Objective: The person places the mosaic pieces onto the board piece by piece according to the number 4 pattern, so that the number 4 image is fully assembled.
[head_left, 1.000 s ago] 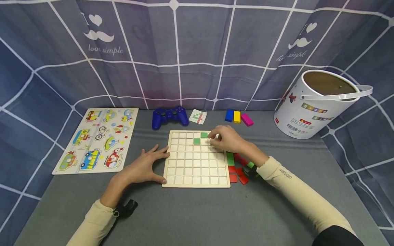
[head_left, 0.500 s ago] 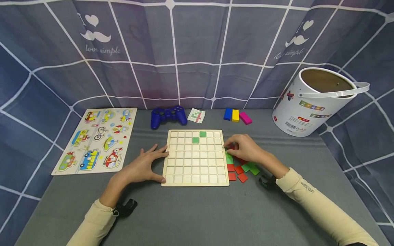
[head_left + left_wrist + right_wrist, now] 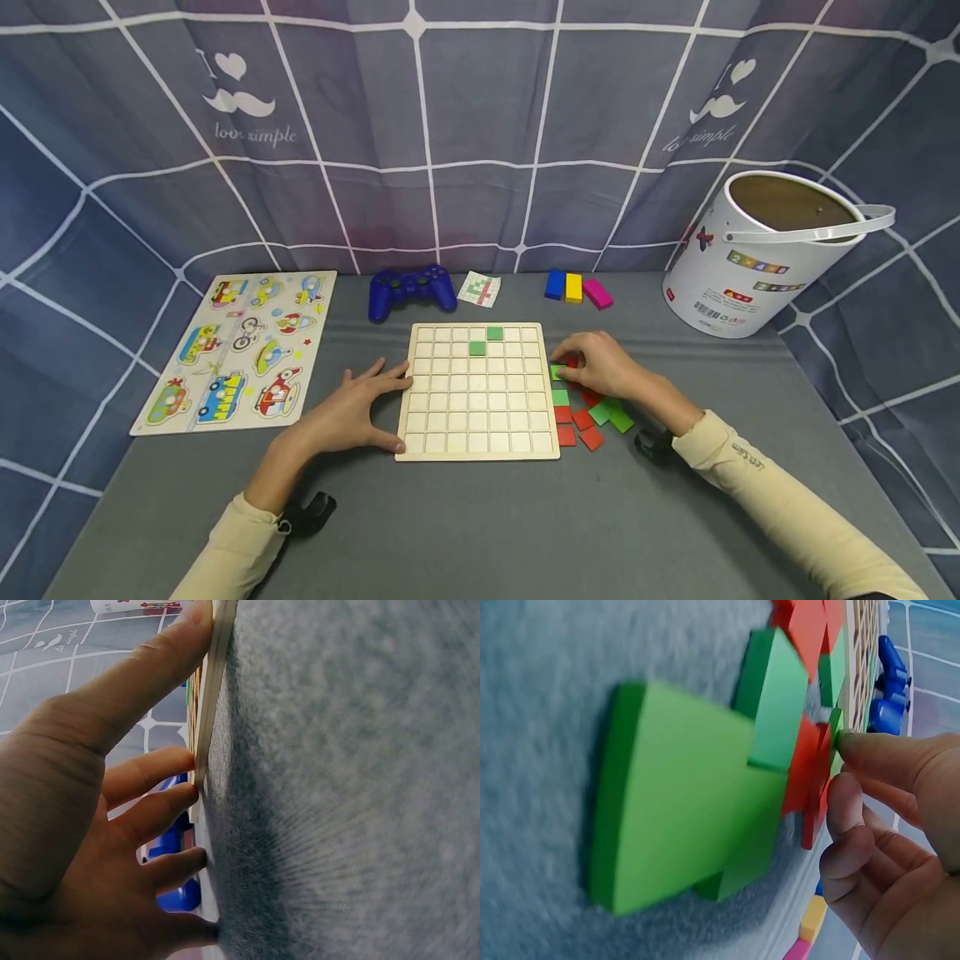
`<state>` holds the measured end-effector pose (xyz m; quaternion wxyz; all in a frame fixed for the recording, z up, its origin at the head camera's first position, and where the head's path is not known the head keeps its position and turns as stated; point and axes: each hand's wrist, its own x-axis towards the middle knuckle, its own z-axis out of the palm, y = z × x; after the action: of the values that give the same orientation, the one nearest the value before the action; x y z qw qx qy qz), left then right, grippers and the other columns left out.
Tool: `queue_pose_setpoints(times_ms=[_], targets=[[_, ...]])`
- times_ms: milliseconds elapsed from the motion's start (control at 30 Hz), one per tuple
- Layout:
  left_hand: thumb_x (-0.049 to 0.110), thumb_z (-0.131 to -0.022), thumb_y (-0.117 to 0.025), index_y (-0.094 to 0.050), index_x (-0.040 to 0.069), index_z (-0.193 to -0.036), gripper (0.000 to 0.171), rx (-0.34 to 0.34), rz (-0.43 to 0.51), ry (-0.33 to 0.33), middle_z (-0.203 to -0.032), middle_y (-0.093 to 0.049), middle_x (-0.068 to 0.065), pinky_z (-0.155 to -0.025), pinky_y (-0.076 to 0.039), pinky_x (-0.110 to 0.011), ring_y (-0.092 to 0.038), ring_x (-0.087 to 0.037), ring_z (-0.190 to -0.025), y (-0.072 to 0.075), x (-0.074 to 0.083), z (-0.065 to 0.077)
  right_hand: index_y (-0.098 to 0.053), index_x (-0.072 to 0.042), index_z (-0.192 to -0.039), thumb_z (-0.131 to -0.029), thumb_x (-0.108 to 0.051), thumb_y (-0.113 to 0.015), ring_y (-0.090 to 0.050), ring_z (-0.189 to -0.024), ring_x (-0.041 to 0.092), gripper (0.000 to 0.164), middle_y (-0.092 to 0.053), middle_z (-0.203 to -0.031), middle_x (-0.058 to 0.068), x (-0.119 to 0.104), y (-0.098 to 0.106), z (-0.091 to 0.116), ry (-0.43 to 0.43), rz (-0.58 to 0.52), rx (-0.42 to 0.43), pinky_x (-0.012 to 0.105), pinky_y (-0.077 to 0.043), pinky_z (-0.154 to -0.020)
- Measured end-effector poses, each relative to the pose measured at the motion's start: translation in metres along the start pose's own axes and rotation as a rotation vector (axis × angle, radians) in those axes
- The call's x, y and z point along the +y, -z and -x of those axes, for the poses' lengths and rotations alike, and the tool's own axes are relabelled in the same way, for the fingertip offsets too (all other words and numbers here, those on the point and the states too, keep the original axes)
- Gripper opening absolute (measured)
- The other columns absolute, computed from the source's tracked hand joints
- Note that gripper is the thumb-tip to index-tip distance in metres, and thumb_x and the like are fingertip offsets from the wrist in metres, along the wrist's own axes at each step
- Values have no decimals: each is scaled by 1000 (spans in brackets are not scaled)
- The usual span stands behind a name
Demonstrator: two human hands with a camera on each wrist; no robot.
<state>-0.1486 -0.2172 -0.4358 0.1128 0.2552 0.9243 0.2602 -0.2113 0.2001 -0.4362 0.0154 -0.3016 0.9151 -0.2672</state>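
A wooden grid board (image 3: 480, 400) lies on the grey table, with two green tiles in its upper squares, one of them this tile (image 3: 477, 348). My left hand (image 3: 341, 417) rests at the board's left edge, fingers spread; the left wrist view shows the thumb (image 3: 142, 679) against the rim. Just right of the board, my right hand (image 3: 600, 364) pinches a green square tile (image 3: 557, 372) between thumb and finger. Beneath and around that hand lie several loose red tiles (image 3: 591, 438) and green tiles (image 3: 620, 419), seen close up in the right wrist view, where a large green tile (image 3: 682, 787) fills the foreground.
Behind the board sit a blue game controller (image 3: 412, 290), a paper pattern card (image 3: 480, 288) and blue, yellow and pink blocks (image 3: 573, 288). To the left lies a vehicle picture puzzle board (image 3: 240, 354). A white bucket (image 3: 750, 275) stands at the back right, before a tiled-pattern curtain (image 3: 480, 108).
My right hand has moved from the board's upper right squares to the tile pile, and a green tile now shows lifted between its fingertips. The left hand stays at the board's edge.
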Motion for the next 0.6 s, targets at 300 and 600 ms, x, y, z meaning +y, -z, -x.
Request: queue_pose_setpoints(times_ms=[300, 600], targets=[[43, -64, -94, -54, 10, -146, 97, -18, 14, 11, -162, -30, -6, -102, -2, -81, -14, -43, -149, -1, 1, 1, -80, -11, -101, -84, -24, -82, -49, -66, 10, 21, -65, -83, -6, 4, 1, 3, -13, 80, -4, 30, -42, -58], [44, -64, -93, -54, 10, -146, 96, -12, 15, 9, -162, -30, -5, -103, -2, -81, -13, -42, -149, 0, 0, 1, -79, -12, -104, -80, -21, -86, -50, -70, 11, 26, -65, -86, -4, 5, 1, 0, -21, 82, -23, 31, -43, -62]])
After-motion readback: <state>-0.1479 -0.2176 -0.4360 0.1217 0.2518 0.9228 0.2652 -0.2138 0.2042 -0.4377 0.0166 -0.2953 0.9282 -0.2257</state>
